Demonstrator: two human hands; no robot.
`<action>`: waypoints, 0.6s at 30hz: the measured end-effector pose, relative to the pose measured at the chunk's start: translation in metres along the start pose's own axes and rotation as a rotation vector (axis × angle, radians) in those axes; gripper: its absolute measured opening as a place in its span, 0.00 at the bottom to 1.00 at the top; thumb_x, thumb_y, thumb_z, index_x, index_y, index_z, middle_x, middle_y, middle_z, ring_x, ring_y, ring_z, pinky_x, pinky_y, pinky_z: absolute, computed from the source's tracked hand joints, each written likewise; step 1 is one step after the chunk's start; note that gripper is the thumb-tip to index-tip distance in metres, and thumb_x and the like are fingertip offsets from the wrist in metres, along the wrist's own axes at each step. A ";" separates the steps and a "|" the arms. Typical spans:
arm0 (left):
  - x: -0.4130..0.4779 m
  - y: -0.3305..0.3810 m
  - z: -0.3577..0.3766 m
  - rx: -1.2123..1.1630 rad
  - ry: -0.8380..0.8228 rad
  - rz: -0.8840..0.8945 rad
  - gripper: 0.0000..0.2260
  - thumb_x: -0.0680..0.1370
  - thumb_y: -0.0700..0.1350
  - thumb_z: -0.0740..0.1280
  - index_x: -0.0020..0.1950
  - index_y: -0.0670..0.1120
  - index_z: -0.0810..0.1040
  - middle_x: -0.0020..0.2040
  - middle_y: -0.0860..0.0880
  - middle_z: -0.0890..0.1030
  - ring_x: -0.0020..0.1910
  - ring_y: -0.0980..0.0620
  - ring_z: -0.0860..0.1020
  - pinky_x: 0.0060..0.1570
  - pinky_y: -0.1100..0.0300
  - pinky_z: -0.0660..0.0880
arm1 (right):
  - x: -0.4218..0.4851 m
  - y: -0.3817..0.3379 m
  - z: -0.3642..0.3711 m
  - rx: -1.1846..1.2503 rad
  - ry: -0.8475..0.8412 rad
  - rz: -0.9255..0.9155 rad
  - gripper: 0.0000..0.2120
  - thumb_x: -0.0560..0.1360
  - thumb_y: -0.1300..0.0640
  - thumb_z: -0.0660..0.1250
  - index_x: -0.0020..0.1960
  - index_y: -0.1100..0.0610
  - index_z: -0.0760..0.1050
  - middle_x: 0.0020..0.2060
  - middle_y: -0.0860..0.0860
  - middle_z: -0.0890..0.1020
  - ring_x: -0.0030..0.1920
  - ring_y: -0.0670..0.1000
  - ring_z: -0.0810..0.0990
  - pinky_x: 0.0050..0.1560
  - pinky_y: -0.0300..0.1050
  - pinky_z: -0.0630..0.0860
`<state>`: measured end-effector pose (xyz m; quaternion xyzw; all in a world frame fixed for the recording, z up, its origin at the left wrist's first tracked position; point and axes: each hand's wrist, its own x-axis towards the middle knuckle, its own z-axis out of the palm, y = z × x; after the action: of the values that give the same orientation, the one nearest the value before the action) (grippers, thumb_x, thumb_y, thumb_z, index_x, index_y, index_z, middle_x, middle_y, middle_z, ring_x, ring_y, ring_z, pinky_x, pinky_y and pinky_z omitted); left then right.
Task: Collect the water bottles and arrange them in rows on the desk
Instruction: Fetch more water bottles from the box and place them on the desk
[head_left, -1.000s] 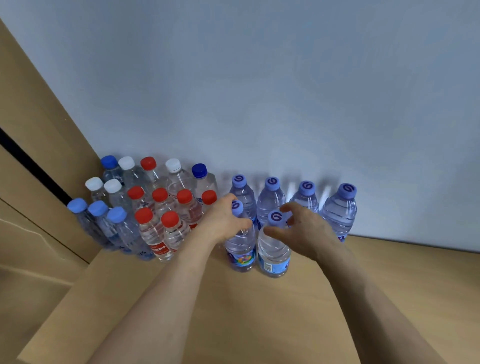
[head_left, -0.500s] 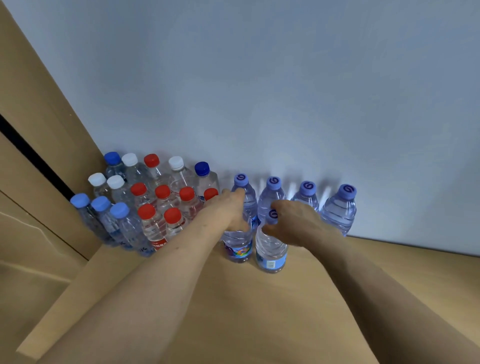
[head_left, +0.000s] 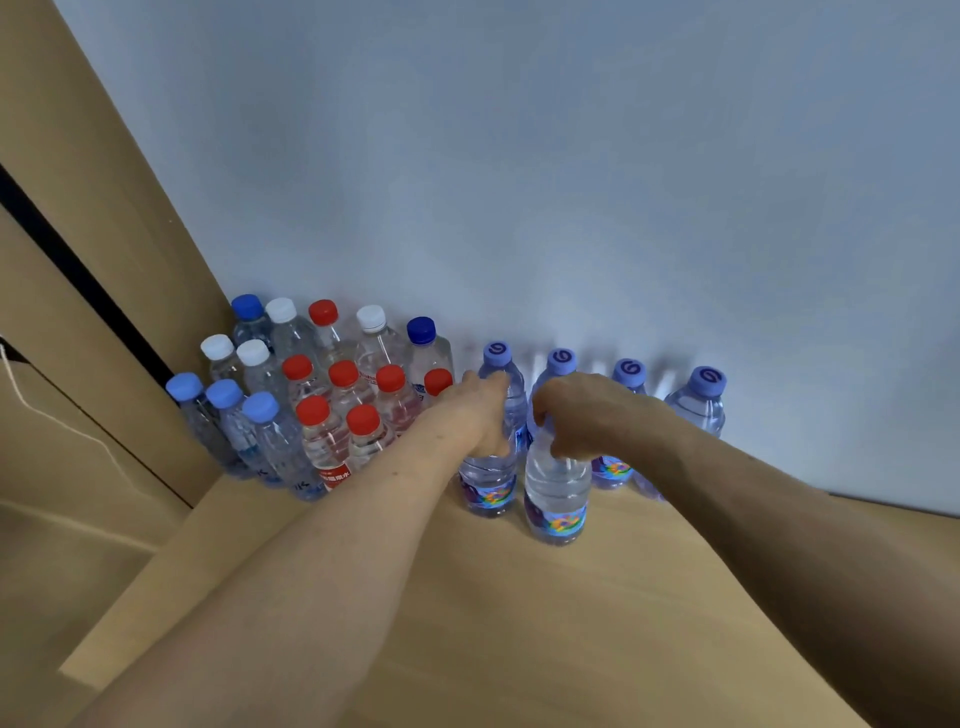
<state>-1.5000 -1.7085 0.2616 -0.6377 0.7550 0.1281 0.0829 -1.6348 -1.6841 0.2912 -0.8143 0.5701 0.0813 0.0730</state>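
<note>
Gripping the left front bottle (head_left: 488, 486) and the right front bottle (head_left: 555, 501), both upright on the desk (head_left: 519, 634).
Head view: my left hand (head_left: 480, 410) curls round the first one's neck, my right hand (head_left: 589, 415) round the second's; both stand just before the purple-capped row (head_left: 698, 410) along the wall.

Pale wall (head_left: 571, 156), tan wooden desk (head_left: 519, 623)

a wooden desk (head_left: 467, 623) meets the wall (head_left: 571, 182). mixed-cap water bottles (head_left: 322, 415) crowd its left corner. purple-capped bottles (head_left: 696, 410) stand upright beside them.
</note>
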 end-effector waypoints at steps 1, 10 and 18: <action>0.001 0.000 0.000 0.003 0.002 0.012 0.24 0.75 0.48 0.70 0.67 0.43 0.65 0.61 0.42 0.69 0.56 0.41 0.74 0.45 0.54 0.71 | 0.001 0.003 0.000 -0.010 0.017 0.010 0.16 0.75 0.63 0.63 0.62 0.57 0.74 0.51 0.55 0.79 0.52 0.58 0.78 0.43 0.44 0.69; 0.008 -0.006 -0.004 0.033 -0.021 0.129 0.22 0.73 0.49 0.71 0.61 0.45 0.66 0.53 0.46 0.68 0.52 0.42 0.75 0.42 0.53 0.72 | 0.007 0.010 0.007 -0.010 0.094 -0.027 0.16 0.76 0.62 0.62 0.62 0.54 0.74 0.54 0.56 0.78 0.54 0.58 0.78 0.43 0.43 0.67; 0.007 -0.014 -0.005 0.079 -0.037 0.199 0.22 0.71 0.48 0.73 0.60 0.47 0.68 0.55 0.46 0.70 0.50 0.44 0.76 0.49 0.47 0.78 | 0.005 0.003 0.011 0.029 0.153 -0.018 0.15 0.73 0.59 0.66 0.60 0.54 0.76 0.52 0.53 0.80 0.53 0.56 0.78 0.43 0.41 0.67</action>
<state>-1.4873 -1.7189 0.2629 -0.5534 0.8173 0.1176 0.1089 -1.6369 -1.6874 0.2798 -0.8219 0.5680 0.0099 0.0416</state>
